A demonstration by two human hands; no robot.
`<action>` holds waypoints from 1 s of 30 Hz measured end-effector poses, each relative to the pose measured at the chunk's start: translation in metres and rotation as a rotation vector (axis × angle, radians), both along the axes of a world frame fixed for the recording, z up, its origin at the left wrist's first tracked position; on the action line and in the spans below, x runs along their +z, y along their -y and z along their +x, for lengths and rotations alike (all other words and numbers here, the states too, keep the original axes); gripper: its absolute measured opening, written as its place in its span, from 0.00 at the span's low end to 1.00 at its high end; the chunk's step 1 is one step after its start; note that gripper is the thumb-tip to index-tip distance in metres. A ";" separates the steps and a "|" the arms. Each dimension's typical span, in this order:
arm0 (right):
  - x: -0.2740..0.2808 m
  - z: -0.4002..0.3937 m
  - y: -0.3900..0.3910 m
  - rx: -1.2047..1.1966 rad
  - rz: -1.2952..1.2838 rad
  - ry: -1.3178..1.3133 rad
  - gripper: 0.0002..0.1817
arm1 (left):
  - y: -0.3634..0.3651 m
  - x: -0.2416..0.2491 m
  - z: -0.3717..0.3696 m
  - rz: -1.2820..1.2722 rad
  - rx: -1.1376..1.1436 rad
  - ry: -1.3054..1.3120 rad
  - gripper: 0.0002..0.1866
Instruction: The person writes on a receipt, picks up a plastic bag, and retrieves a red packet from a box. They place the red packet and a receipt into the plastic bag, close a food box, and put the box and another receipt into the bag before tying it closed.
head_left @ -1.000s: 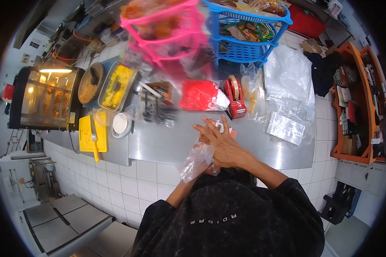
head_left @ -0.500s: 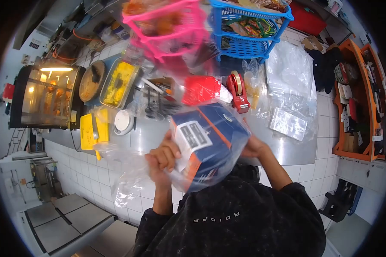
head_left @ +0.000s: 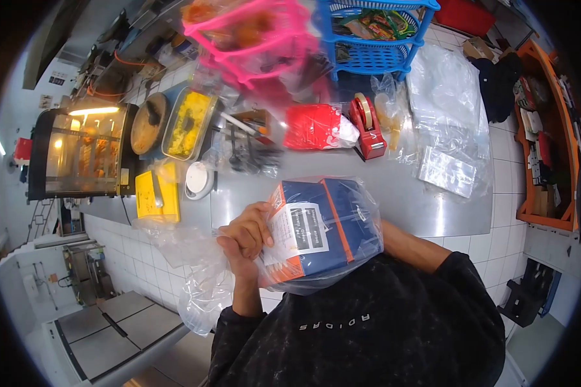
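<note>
A dark blue and orange box (head_left: pixel 334 216) with a white printed label (head_left: pixel 306 229) is wrapped in a clear plastic bag (head_left: pixel 203 287). It is held tilted in front of my chest, above the near edge of the steel table. My left hand (head_left: pixel 246 235) is closed at the box's left side, fingers curled on the gathered plastic, and the bag's loose end hangs below it. At the box's right side is my right hand (head_left: pixel 390 237); its fingers are hidden behind the box, which it supports.
The steel table (head_left: pixel 407 206) holds a red tape dispenser (head_left: pixel 368 129), a red packet (head_left: pixel 313 127), clear plastic bags (head_left: pixel 448 168), a white round container (head_left: pixel 199 179), a yellow board with a knife (head_left: pixel 158 197) and a yellow food tray (head_left: pixel 188 126). Pink (head_left: pixel 252 45) and blue (head_left: pixel 374 58) racks stand behind.
The box has come lower and turned so its label faces up more squarely. My right hand has slipped behind the box from its side. My left hand keeps its hold on the plastic.
</note>
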State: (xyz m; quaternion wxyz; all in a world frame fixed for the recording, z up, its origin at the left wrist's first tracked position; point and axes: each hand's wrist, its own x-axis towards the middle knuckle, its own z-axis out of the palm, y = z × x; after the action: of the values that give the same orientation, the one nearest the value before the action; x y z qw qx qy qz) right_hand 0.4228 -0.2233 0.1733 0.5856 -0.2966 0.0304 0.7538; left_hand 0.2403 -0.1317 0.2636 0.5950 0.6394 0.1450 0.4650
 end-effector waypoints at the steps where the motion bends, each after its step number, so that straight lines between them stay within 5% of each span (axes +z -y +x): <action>1: 0.002 -0.001 0.004 -0.008 -0.004 0.002 0.36 | 0.000 0.001 0.000 0.012 -0.002 -0.012 0.32; 10: 0.002 -0.004 0.003 -0.047 -0.020 0.010 0.32 | -0.006 0.006 0.009 0.111 0.011 -0.093 0.31; 30: 0.009 0.003 -0.005 -0.096 -0.072 0.002 0.25 | -0.019 0.001 0.022 -0.116 0.094 -0.157 0.29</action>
State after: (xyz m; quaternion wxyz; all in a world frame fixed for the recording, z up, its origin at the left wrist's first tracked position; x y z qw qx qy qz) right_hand 0.4260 -0.2187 0.1819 0.6102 -0.3167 0.0712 0.7227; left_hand 0.2622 -0.1130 0.2649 0.5953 0.6307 0.2479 0.4317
